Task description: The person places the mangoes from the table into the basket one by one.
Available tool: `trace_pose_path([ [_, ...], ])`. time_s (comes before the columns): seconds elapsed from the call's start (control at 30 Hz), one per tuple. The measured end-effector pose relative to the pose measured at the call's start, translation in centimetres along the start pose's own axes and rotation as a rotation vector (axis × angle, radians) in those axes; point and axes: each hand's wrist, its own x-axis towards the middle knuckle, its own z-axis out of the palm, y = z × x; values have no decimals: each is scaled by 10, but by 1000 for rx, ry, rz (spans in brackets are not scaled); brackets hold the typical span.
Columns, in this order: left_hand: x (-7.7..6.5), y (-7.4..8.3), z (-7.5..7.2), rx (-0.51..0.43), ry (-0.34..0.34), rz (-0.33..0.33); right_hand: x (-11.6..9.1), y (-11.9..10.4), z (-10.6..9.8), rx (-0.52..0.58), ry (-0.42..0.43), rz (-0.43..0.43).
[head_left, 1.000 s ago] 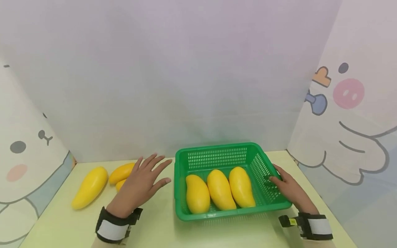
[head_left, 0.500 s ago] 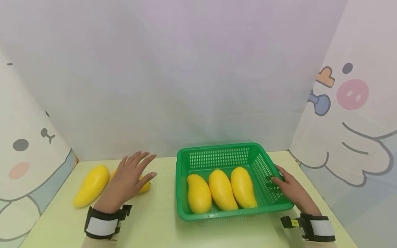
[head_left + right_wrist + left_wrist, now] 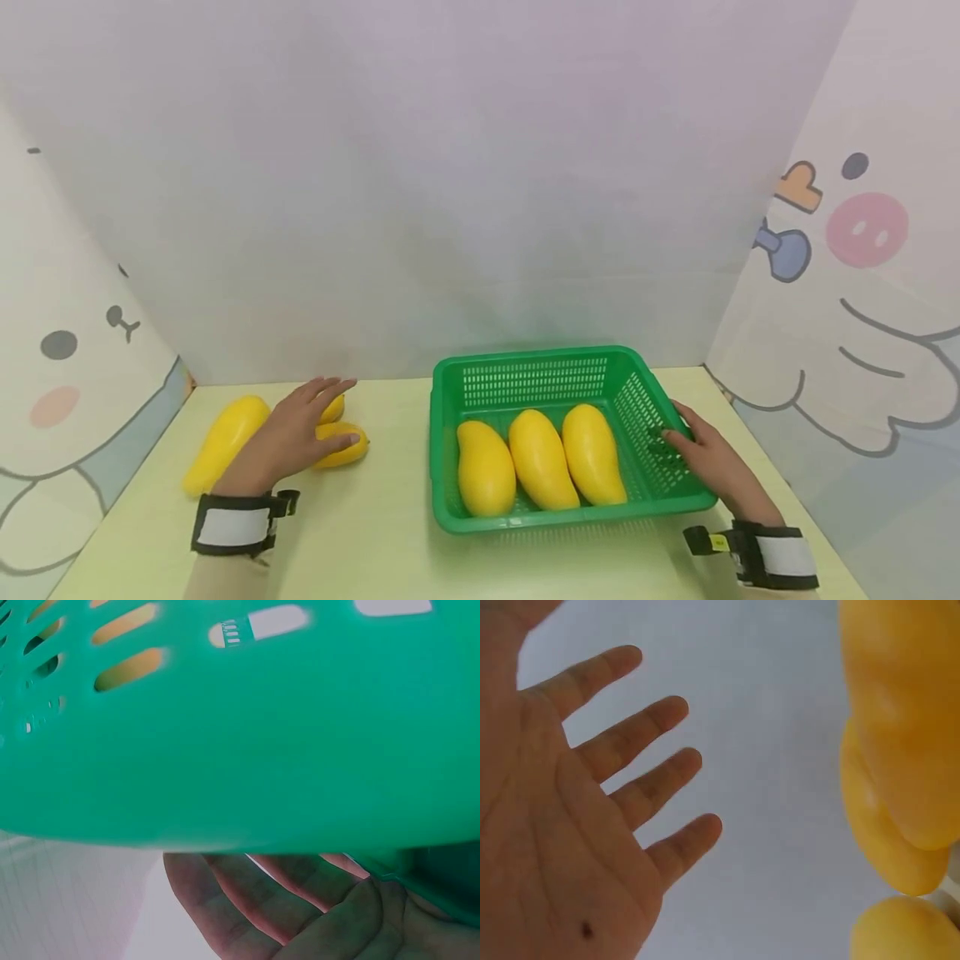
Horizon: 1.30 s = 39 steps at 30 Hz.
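Note:
My left hand point(image 3: 285, 437) hovers palm down over the left of the table, its fingers point(image 3: 652, 787) spread and holding nothing. Just beyond and below it lie two partly hidden yellow mangoes point(image 3: 347, 448), point(image 3: 334, 408). A longer yellow mango point(image 3: 228, 437) lies to their left, partly behind the hand. In the left wrist view the mangoes point(image 3: 907, 712) are apart from the fingers. At the right, my right hand point(image 3: 716, 467) grips the side rim of a green plastic basket point(image 3: 577, 518), thumb inside and fingers outside. Three mangoes point(image 3: 542, 460) lie side by side in the basket.
The pale yellow table point(image 3: 367, 517) ends at a plain whitish back wall point(image 3: 480, 208). Printed cartoon side panels point(image 3: 862, 333) stand close on both sides. Inside the basket, bare floor shows between the mangoes and the right wall.
My left hand has moved left, away from the basket, uncovering parts of the two mangoes by its fingers. My right hand keeps its grip on the basket. The view has shifted slightly.

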Motion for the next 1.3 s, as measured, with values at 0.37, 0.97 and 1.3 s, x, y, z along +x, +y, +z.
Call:
trace_pose_path([
  [0.37,2,-19,22,-22,-40,9,1,0,-1,3,2,-2],
  [0.97,-2,-29,38,18,-96,8,-1,-2,1,4,-2,21],
  [1.3,-3,-32,43,31,-133,-41,-1,-1,-2,-22,-13,24],
])
